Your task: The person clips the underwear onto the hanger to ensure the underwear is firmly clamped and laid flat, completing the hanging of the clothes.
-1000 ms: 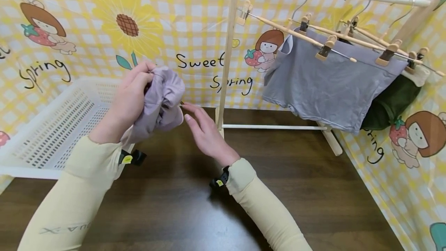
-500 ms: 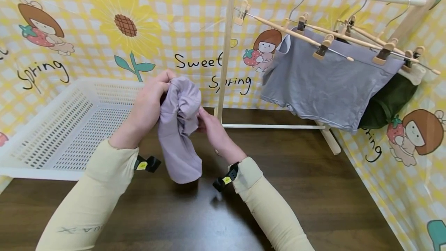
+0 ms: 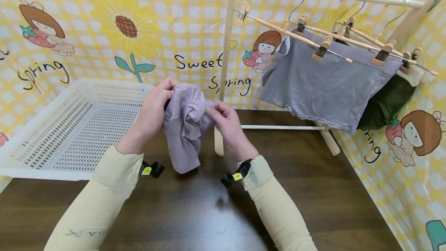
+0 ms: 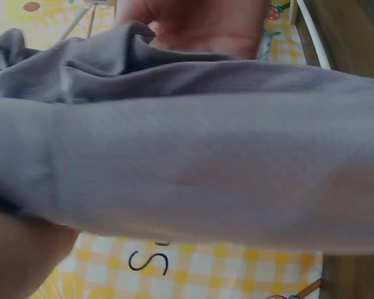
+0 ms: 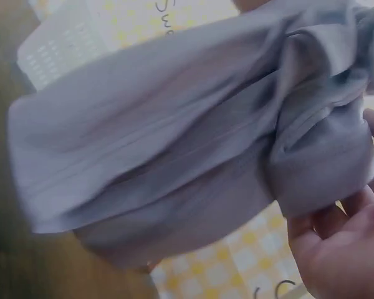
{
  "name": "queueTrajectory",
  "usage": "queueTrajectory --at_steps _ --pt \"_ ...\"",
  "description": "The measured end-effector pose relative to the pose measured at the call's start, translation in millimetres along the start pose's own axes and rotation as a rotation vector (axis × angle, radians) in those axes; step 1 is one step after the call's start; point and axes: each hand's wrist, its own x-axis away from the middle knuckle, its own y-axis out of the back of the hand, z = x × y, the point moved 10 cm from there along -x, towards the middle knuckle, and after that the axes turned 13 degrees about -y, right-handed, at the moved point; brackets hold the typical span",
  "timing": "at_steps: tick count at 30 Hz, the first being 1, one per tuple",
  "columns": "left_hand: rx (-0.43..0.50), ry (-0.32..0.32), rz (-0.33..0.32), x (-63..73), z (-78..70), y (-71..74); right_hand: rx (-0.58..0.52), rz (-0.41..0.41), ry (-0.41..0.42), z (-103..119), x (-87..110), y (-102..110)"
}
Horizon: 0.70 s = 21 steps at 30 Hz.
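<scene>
Shifted up and rightward over the last half second, the right hand [image 3: 228,125] now pinches the cloth's [image 3: 184,123] right edge; the left hand [image 3: 153,107] grips its upper left. It hangs bunched over the table [image 3: 195,212]. Holding the left side steady while easing that edge outward should open the folds without twisting.

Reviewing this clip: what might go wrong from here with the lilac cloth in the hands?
The lilac cloth is bunched in folds, so it may stay twisted. Its loose end hangs below the left hand and right hand, so it might drag over the table. In the head view the right hand overlaps the rack post; a wide sweep could bump it, though the gap is unclear.
</scene>
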Motion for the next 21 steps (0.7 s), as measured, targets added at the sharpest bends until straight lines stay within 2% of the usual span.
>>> queueTrajectory --at_steps 7,11,14,18,21 --pt "0.044 0.064 -0.002 7.2 16.3 2.4 -0.006 -0.174 0.086 20.3 5.1 24.8" --pt "0.041 0.104 0.015 11.2 28.8 -1.2 -0.027 -0.223 0.12 28.4 9.0 32.0" --pt "0.004 0.135 0.077 17.2 41.0 -9.2 -0.028 -0.239 0.151 34.8 12.3 33.9" --pt "-0.042 0.183 0.193 29.8 58.7 -24.9 0.004 -0.232 0.196 43.4 15.5 31.2" --pt "-0.106 0.196 0.266 38.3 67.6 -37.0 0.046 -0.223 0.216 47.9 17.2 28.6"
